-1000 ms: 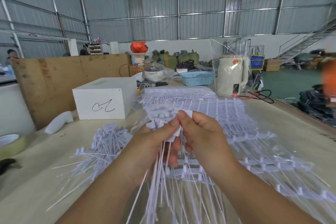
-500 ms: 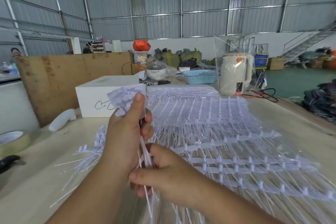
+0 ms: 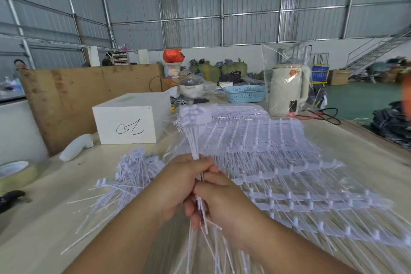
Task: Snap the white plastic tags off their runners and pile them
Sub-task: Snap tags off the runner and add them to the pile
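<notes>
Half a second ago the left hand [image 3: 178, 187] pinched the bunch of tags [image 3: 194, 140] near its heads; now both hands grip the stems, the right hand [image 3: 222, 202] just below and right of the left. The tags look freed from the runners [image 3: 289, 169] (my guess), ready for the pile [image 3: 133, 176] left of the hands on the tabletop [image 3: 44, 229]. The bunch stands nearly upright, heads up, tails down.
</notes>
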The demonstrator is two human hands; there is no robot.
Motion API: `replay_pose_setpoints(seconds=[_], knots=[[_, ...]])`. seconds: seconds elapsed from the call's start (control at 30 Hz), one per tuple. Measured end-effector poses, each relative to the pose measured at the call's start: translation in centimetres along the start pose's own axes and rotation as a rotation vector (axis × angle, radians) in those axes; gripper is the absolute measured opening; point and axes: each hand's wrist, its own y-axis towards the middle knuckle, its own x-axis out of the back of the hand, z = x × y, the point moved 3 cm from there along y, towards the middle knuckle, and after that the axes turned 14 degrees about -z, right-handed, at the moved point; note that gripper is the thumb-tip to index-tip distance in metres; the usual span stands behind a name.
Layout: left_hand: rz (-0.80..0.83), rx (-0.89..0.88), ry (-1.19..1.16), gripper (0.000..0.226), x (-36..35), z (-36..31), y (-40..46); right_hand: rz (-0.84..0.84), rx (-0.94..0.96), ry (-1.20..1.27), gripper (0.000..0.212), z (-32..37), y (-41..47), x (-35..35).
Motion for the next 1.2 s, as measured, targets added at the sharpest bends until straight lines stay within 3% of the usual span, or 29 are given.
replay_pose_setpoints(seconds=[0.07, 0.17, 0.3, 0.5, 0.67, 0.77, 0.93, 1.03, 1.2], knots=[[-0.072, -0.017, -0.046, 0.03, 0.7, -0.1, 0.6, 0.032, -0.048, 0.005, 0.012, -0.1, -0.1, 0.1], [-0.249, -0.019, -0.15, 0.027, 2.1, -0.2, 1.8, 0.035, -0.038, -0.085, 0.03, -0.3, -0.1, 0.1], [-0.491, -0.188, 0.358, 0.025, 4.9, 0.4, 3.6, -0.113, 0.113, -0.319, 0.022, -0.8, 0.3, 0.7], [-0.471, -0.136, 0.771, 0.019, 6.8, 2.1, 5.1, -0.226, 0.36, -0.725, 0.016, 0.0, 1.1, 3.4], [-0.561, -0.129, 1.005, 0.008, 8.0, 2.6, 5.1, -0.179, 0.284, -1.071, 0.022, -0.1, 1.8, 5.4], [-0.62, -0.139, 1.049, 0.013, 8.0, 2.3, 4.9, -0.118, 0.309, -1.221, 0.019, -0.4, 1.9, 5.6], [-0.64, -0.123, 1.134, 0.016, 8.2, 1.9, 4.4, -0.071, 0.342, -1.366, 0.023, -0.1, 1.6, 5.0], [-0.633, -0.132, 1.177, 0.03, 8.0, 1.9, 4.1, -0.025, 0.284, -1.409, 0.025, 0.1, 1.4, 5.2], [-0.677, -0.346, 1.32, 0.053, 6.4, 1.6, 3.8, 0.079, 0.24, -1.411, 0.029, 0.0, 1.1, 5.4]])
